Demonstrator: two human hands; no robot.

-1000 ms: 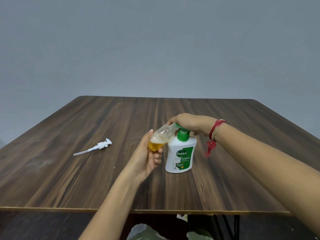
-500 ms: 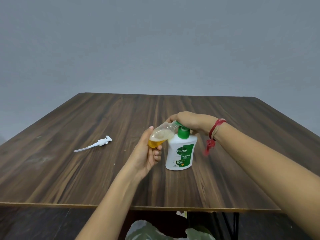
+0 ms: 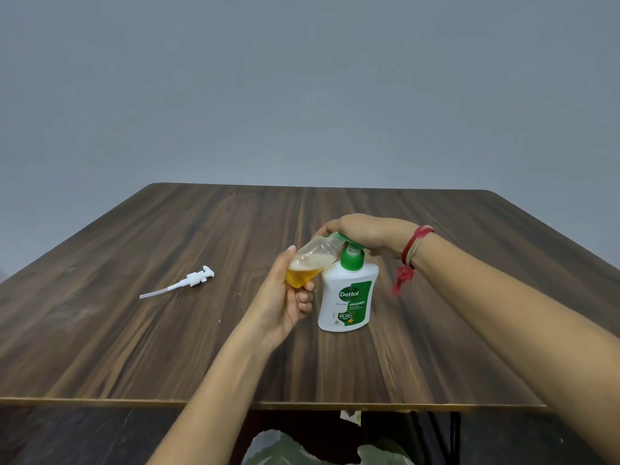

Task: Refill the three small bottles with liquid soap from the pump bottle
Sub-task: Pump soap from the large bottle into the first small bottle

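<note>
Soap may miss the neck, or the pump bottle may tip.
My left grip [image 3: 285,298] is curled round the tilted small bottle [image 3: 312,261], part full of amber soap, its mouth up under my right grip [image 3: 365,233]. Just right of my left grip the pump bottle [image 3: 349,297] stands on the worktop [image 3: 134,347], my right grip closed over its green head. An off-centre press or a drifting mouth would send soap down the outside. A loose pump [image 3: 191,280] lies well left.

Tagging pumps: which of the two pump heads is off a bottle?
The white pump head, lying loose on the table left of the left hand, dip tube bare. The green pump sits on the Dettol bottle, under the right hand.
</note>
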